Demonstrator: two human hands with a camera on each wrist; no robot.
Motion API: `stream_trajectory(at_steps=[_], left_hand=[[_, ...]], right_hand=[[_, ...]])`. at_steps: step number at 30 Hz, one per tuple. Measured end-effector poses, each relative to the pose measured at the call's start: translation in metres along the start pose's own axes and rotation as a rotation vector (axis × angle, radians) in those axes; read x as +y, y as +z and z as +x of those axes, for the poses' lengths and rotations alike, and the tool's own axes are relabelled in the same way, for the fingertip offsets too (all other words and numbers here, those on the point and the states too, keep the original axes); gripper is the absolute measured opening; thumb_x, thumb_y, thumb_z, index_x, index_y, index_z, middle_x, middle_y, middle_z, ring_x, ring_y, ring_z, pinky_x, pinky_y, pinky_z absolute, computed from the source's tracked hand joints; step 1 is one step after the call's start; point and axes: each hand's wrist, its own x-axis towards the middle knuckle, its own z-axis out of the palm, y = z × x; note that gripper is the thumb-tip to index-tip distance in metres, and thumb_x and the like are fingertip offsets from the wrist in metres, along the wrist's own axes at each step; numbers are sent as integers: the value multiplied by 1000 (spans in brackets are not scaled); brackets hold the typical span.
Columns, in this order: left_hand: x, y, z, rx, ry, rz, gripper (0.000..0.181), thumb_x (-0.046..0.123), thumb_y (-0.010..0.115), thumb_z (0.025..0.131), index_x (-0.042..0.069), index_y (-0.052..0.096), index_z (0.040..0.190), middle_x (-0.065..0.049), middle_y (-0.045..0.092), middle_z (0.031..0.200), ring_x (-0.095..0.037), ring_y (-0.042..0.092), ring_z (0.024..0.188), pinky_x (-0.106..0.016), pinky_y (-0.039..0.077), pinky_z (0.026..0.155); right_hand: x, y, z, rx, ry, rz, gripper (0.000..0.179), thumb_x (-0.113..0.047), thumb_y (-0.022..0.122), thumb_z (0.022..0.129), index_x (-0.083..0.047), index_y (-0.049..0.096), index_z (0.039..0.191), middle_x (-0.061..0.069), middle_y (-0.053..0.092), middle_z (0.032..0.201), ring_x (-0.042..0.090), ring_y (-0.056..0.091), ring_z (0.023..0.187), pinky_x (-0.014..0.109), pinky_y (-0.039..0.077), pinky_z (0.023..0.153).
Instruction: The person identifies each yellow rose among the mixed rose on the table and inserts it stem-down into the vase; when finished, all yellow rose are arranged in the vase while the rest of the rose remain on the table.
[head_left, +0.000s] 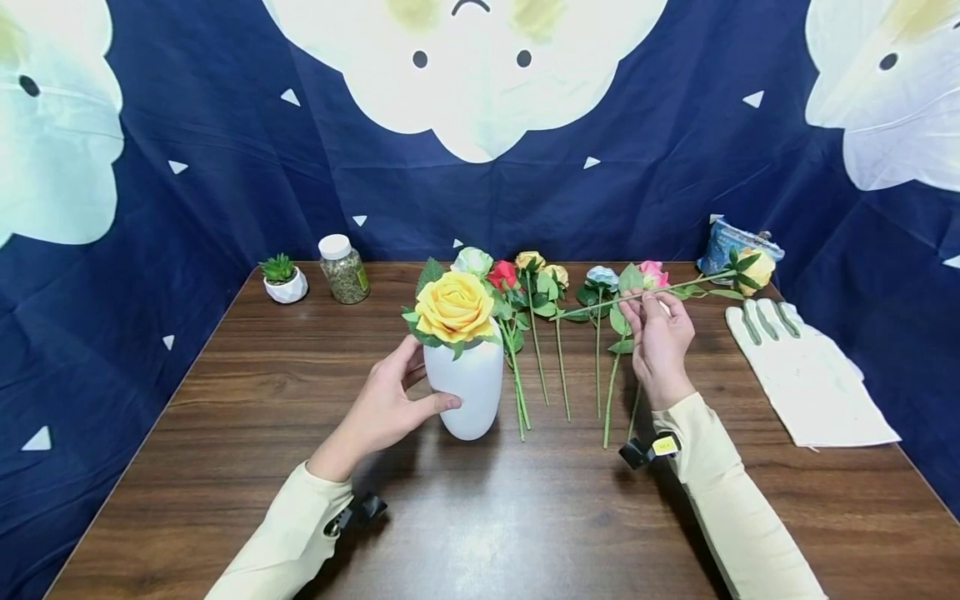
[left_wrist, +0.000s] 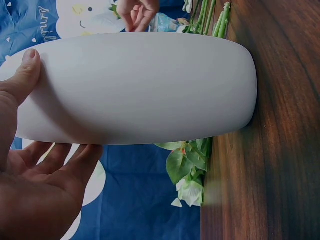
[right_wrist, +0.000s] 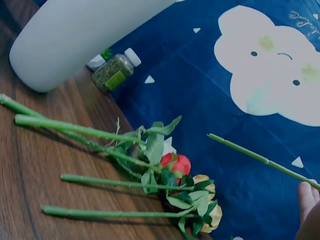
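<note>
My left hand (head_left: 386, 404) holds the side of a tall white vase (head_left: 468, 387), thumb on the near face and fingers around the far side. A large yellow rose (head_left: 454, 307) fills the vase's mouth; its stem is hidden inside. In the left wrist view the vase's (left_wrist: 150, 90) base is close to the tabletop. To the right, my right hand (head_left: 662, 346) pinches the green stem of a pale yellow rose (head_left: 754, 271). The bloom points right and the bare stem end (right_wrist: 240, 149) points toward the vase, raised above the table.
Several artificial roses lie between the hands, including a red rose (head_left: 503, 275), a blue rose (head_left: 602, 278) and a pink rose (head_left: 653, 273). White gloves (head_left: 813, 383) and a blue pouch (head_left: 723, 244) are at the right. A jar (head_left: 345, 273) and a potted succulent (head_left: 286, 285) stand back left.
</note>
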Motion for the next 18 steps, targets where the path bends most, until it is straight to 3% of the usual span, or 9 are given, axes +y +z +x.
stream_trajectory(at_steps=[18], left_hand=[[0,0,0,-1,-3,0,80,6,87,83,5,44,150,-18,63,139,-32,61,130,-46,52,108]], right_hand=[[-19,23,-26,-112,47,113,18,9,47,104,3,57,91,14,71,84,20,76,76,26,64,76]])
